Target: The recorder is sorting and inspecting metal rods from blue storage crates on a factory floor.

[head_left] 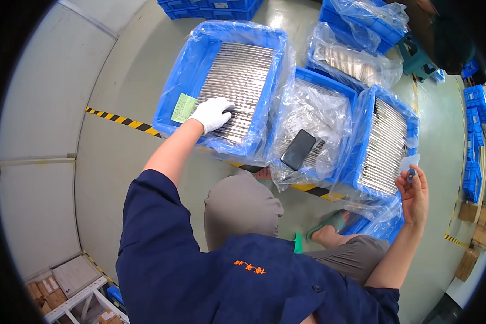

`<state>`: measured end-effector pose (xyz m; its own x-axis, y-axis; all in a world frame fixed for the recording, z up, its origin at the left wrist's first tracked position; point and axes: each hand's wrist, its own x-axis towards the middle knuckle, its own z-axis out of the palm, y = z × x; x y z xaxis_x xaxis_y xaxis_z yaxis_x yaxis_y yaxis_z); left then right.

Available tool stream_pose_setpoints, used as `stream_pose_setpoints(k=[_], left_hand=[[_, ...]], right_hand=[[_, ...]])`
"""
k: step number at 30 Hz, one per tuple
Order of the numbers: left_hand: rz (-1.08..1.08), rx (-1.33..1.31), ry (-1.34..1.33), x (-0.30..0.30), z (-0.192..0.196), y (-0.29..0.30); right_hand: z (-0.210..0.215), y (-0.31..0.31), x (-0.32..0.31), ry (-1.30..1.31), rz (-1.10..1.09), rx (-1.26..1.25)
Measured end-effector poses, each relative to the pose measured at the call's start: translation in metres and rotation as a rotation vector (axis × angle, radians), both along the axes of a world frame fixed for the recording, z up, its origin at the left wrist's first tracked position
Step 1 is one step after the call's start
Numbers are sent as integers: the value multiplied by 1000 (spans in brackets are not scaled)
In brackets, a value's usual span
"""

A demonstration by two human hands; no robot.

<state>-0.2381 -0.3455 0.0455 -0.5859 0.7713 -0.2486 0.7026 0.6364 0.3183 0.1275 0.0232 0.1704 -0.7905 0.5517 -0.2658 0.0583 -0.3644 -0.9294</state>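
Observation:
My left hand (213, 114), in a white glove, reaches into a blue crate lined with clear plastic. Its fingers are curled together over the rows of metal rods (242, 67); what lies between them is hidden. Beside the glove, a green printed card (184, 107) rests against the crate's left side. My right hand (414, 202) is bare and raised past the right edge of another crate of metal rods (384, 148). Thumb and fingers pinch a small round dark-grey piece (411, 175). A whitish translucent scrap (410, 161) shows just behind it.
Between the two crates stands a third blue crate under crumpled plastic, with a black phone (298, 149) on top. Further back are a plastic-covered crate of rods (351, 63) and a green stool (416, 59). Black-and-yellow tape (121, 120) marks the floor. My knees are close to the crates.

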Motion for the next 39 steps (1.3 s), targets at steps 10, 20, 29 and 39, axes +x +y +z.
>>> stream_pose_setpoints(k=[10,20,29,39], left_hand=[[67,-139,-12,31,5,-8],[131,-188,-249,12,32,-12],[188,-734,-15,-40,-21,-73],[145,38,185,-5,82,93]], right_hand=[[5,-6,-1,-9,-51,-10],[7,-9,6,9,-77,9],[26,-13,2,138,-130,-19],[55,-9,74,395,-439,76]])
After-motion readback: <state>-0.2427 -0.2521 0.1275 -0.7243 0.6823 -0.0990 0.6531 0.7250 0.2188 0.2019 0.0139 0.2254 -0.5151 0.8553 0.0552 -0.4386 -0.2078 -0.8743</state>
